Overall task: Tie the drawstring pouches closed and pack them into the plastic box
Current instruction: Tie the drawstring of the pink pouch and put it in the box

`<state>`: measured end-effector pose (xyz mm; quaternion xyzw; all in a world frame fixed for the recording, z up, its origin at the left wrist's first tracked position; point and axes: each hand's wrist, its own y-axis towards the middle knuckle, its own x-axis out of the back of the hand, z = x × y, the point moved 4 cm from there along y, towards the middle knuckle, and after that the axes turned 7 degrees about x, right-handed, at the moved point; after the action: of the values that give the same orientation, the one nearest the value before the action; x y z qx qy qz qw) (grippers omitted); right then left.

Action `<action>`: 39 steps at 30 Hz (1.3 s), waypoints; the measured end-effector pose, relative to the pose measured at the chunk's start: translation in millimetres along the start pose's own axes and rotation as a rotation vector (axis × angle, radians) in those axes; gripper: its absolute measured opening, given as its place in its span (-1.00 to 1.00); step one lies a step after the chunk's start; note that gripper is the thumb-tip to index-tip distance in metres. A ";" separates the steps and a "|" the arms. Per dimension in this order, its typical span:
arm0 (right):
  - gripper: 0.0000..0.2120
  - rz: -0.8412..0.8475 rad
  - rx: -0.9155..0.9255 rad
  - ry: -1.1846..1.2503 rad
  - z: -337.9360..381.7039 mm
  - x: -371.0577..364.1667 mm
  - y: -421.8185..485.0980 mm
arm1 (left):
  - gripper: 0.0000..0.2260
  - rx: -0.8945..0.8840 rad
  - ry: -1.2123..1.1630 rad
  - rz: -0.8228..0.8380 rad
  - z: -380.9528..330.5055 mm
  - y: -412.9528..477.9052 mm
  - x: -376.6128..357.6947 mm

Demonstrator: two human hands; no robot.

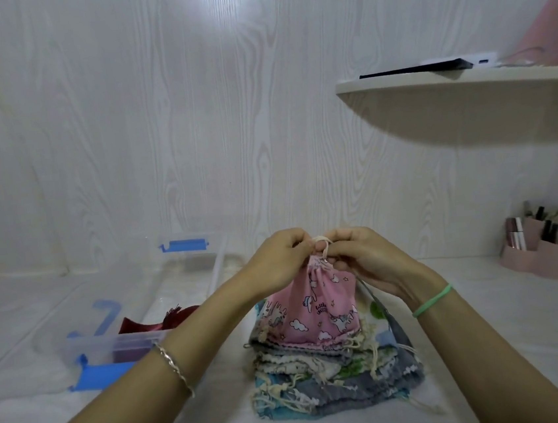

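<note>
A pink unicorn-print drawstring pouch (314,302) stands upright on a stack of several other pouches (336,374) in the middle of the white surface. Its neck is gathered, and a cream drawstring (322,241) sticks up from it. My left hand (278,263) and my right hand (368,257) meet at the top of the pouch, both pinching the drawstring. A clear plastic box (187,265) with blue latches lies to the left, with a dark red pouch (151,324) inside it.
The box's clear lid (89,348) with a blue clip lies at the box's near end. A pink organiser (543,252) with cosmetics stands at the right by the wall. A white shelf (466,105) juts out above it, carrying a dark flat device.
</note>
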<state>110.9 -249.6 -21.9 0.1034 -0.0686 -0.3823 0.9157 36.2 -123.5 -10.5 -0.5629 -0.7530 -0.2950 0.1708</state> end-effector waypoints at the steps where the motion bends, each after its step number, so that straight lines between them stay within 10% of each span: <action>1: -0.85 0.007 0.009 -0.012 0.4 -0.3 -1.1 | -0.76 0.003 -0.017 0.004 0.3 -1.0 0.5; 8: -0.84 -0.054 0.163 -0.120 9.3 -1.7 -5.1 | -0.74 0.050 -0.133 0.025 -0.3 -4.2 -1.1; 19: -0.85 -0.359 0.041 0.602 -13.4 5.2 0.9 | -0.76 0.097 -0.121 -0.283 4.5 -11.6 28.1; 26: -0.84 -0.383 0.097 0.634 -16.8 0.7 -0.5 | -0.74 0.347 -1.366 -0.074 14.4 -15.7 23.5; 30: -0.86 -0.359 0.104 0.590 -18.1 -0.1 0.4 | -0.74 0.499 -1.538 -0.069 23.3 -16.7 17.3; 39: -0.67 -0.018 0.116 -0.536 9.8 -13.9 5.3 | -0.84 0.246 -0.860 -0.055 -3.1 -4.3 26.3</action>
<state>102.8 -237.4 -11.8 0.0516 -0.3292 -0.3997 0.8540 23.8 -106.7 6.3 -0.5895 -0.7997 0.0534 -0.1002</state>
